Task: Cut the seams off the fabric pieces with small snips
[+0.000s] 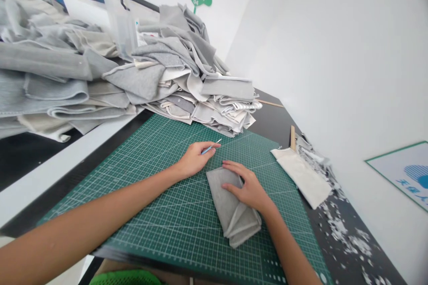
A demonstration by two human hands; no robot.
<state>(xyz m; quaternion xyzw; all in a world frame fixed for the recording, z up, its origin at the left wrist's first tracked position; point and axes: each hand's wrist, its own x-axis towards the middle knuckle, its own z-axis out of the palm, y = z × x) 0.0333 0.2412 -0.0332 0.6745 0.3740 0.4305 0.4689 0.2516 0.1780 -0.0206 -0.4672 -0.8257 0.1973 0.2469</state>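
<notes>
My left hand (195,156) is closed round a slim blue-handled tool (209,148) with a thin pale tip. The tip points up and to the right, and I cannot make out the tool's exact kind. My right hand (245,187) lies over a folded stack of grey fabric (222,200), its fingers curved at the far edge and its thumb on top, holding it. The stack sits on the green cutting mat (160,213), its layers fanned slightly apart at the near end. A gap separates the tool from the fabric.
Tall heaps of grey and cream fabric (180,53) cover the table's far side and left. To the right lie a cream cloth piece (304,178), a wooden strip (293,138) and scattered scraps (341,231), beside a white wall (351,62). Behind stands a clear plastic bin (120,26).
</notes>
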